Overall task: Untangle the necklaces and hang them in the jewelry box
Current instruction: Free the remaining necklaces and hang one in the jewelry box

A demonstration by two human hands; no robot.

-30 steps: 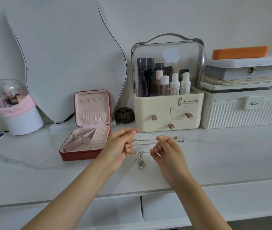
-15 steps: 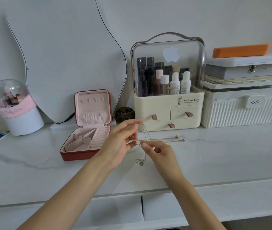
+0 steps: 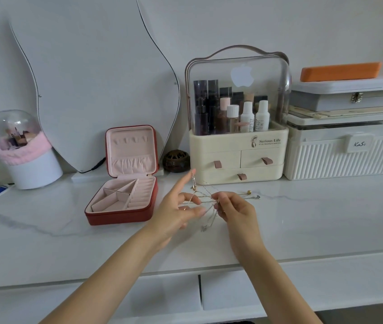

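Note:
Several thin gold necklaces [image 3: 205, 198] are tangled in the air between my hands, just above the white marble tabletop [image 3: 314, 220]. My left hand [image 3: 176, 209] has its fingers spread, index pointing up, and strands run over the fingers. My right hand [image 3: 235, 211] pinches the knot of chains at its fingertips. A small pendant [image 3: 203, 228] dangles below the knot. Two chain ends with beads [image 3: 252, 194] trail to the right on the table. The red jewelry box [image 3: 120, 213] stands open to the left, pink inside, with hooks in its upright lid [image 3: 131, 148].
A cream cosmetics organizer [image 3: 237, 160] stands right behind my hands, with a small dark jar [image 3: 176, 161] beside it. White storage boxes [image 3: 344, 155] sit at the back right. A curved mirror [image 3: 92, 78] leans on the wall, and a white brush holder [image 3: 29, 160] is at far left.
My left hand has opened from a pinch, spreading its fingers with the index raised and stretching the strands apart. My right hand keeps pinching the knot; the pendant hangs lower.

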